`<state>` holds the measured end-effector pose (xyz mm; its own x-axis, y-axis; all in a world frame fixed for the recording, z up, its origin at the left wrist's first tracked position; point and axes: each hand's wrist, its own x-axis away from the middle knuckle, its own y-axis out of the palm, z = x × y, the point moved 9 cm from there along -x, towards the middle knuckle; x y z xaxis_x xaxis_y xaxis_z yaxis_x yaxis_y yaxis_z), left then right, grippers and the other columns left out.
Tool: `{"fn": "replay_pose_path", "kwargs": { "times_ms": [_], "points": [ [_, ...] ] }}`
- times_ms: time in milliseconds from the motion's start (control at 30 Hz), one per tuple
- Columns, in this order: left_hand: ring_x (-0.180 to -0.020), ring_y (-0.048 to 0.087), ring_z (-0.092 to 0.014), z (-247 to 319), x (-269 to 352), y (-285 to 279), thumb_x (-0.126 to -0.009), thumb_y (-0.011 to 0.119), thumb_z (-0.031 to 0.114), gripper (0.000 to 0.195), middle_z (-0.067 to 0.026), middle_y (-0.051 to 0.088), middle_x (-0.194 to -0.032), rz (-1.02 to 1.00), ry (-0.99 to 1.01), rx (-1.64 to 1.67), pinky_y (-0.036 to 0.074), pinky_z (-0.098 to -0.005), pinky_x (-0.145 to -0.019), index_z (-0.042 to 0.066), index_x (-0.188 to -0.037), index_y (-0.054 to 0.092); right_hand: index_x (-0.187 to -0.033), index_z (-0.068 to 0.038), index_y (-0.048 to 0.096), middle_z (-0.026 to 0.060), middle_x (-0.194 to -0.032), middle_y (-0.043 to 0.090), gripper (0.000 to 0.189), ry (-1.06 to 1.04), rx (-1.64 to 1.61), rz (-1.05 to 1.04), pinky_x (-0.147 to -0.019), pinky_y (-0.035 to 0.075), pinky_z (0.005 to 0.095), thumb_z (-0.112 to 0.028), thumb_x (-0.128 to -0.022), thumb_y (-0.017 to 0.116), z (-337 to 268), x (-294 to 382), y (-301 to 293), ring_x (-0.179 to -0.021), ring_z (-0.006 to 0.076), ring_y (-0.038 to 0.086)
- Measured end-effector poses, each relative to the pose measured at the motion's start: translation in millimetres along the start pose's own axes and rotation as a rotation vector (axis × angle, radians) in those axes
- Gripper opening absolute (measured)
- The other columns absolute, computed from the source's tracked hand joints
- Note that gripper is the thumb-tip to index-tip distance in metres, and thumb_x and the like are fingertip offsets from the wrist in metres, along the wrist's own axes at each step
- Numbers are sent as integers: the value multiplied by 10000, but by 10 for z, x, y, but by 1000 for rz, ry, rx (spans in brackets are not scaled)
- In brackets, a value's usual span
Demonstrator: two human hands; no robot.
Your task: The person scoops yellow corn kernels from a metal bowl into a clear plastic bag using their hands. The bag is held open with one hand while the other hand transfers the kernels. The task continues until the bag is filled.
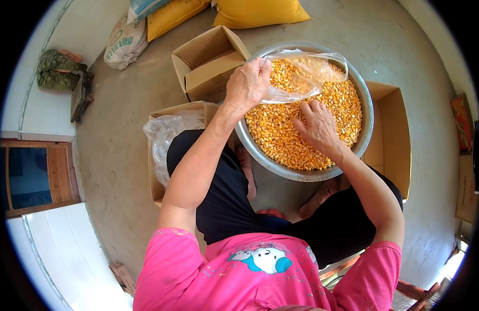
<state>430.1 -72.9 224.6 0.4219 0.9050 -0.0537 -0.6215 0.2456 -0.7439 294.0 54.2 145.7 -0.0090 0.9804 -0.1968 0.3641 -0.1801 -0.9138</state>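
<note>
Loose yellow corn kernels (270, 136) fill a wide round metal basin (304, 177) in front of my knees. My left hand (249, 81) grips the edge of a clear plastic bag (321, 62) at the basin's left side. The bag lies across the far part of the corn, its mouth towards me, and kernels show through its film. On the corn just below the bag's mouth rests my right hand (317, 124), its fingertips among the kernels and its fingers somewhat apart. Whether kernels are under the right palm is hidden.
An opened cardboard box (208, 58) stands beyond my left hand. Another box (157, 194) by my left knee holds crumpled clear plastic bags (165, 136). A third box (391, 136) stands right of the basin. Full yellow sacks (259, 13) and a white sack (126, 44) lie at the back.
</note>
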Motion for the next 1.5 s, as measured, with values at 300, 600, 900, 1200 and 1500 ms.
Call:
{"fn": "replay_pose_path", "kwargs": {
  "times_ms": [300,600,900,1200,1500],
  "points": [
    [-772,607,-349,22,13,56,-995,391,425,470,-194,620,-787,-4,36,-4,479,-441,-734,12,-893,592,-984,-72,525,146,-912,569,253,-82,-30,-164,-683,510,471,-314,-923,565,-273,126,260,-830,346,626],
    [-707,612,-297,65,26,75,-997,413,411,468,-170,619,-732,-3,80,20,474,-412,-692,-10,-887,586,-890,-21,562,228,-793,653,277,88,-135,-273,-670,511,491,-291,-949,537,77,-34,342,-748,398,650],
    [-719,607,-371,81,39,102,-992,426,381,439,-189,620,-741,-2,82,29,473,-443,-687,-5,-857,584,-808,-95,534,-69,-603,362,316,426,-1055,-400,-402,265,205,-327,-1009,458,224,-452,-377,-466,25,316],
    [-692,584,-397,142,84,169,-999,437,336,403,-229,581,-719,1,145,22,457,-460,-656,-10,-844,574,-851,-85,541,-38,-605,400,249,579,-1227,-360,-375,241,252,-295,-967,475,242,-997,152,-450,66,337],
    [-849,621,-463,82,114,174,-984,446,326,374,-270,653,-863,-74,85,27,482,-527,-770,7,-925,633,-1324,-120,478,154,-1290,470,466,640,-1234,-113,-733,548,401,-395,-949,442,454,-1147,249,-1020,223,555]
  ]
}}
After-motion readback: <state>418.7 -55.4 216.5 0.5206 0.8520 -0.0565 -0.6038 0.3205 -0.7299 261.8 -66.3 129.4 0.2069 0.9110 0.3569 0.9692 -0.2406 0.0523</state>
